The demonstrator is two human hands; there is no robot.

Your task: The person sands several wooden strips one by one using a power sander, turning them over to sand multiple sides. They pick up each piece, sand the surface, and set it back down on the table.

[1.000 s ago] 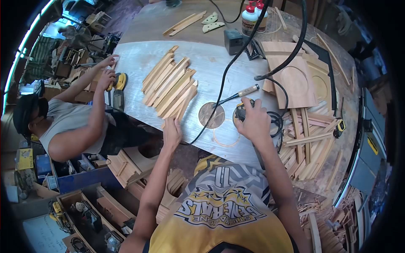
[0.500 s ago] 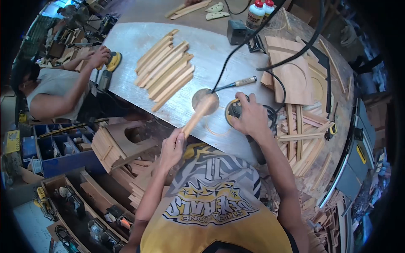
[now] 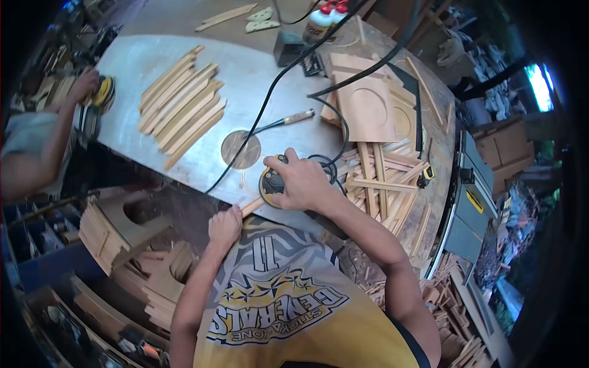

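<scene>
At the near edge of the metal-topped table (image 3: 184,70), my left hand (image 3: 226,226) is closed round the end of a wooden strip (image 3: 250,206). The strip's far end reaches the underside of a yellow and black orbital sander (image 3: 270,183); whether they touch is hard to tell. My right hand (image 3: 302,184) grips the top of this sander, its fingers wrapped over the body. Beyond the sander lie a round insert (image 3: 240,149) in the tabletop and a chisel (image 3: 283,121) with a wooden handle. Several similar strips (image 3: 182,101) lie side by side to the left.
At the left, a co-worker's hand (image 3: 83,84) is at another sander (image 3: 104,91). Black cables (image 3: 265,101) hang across the table. Glue bottles (image 3: 324,21) stand at the back. On the right are shaped boards (image 3: 363,101), piled strips (image 3: 380,184) and a tape measure (image 3: 424,176).
My view has turned to the right. My left hand has brought the wooden strip from over the round insert to the sander under my right hand.
</scene>
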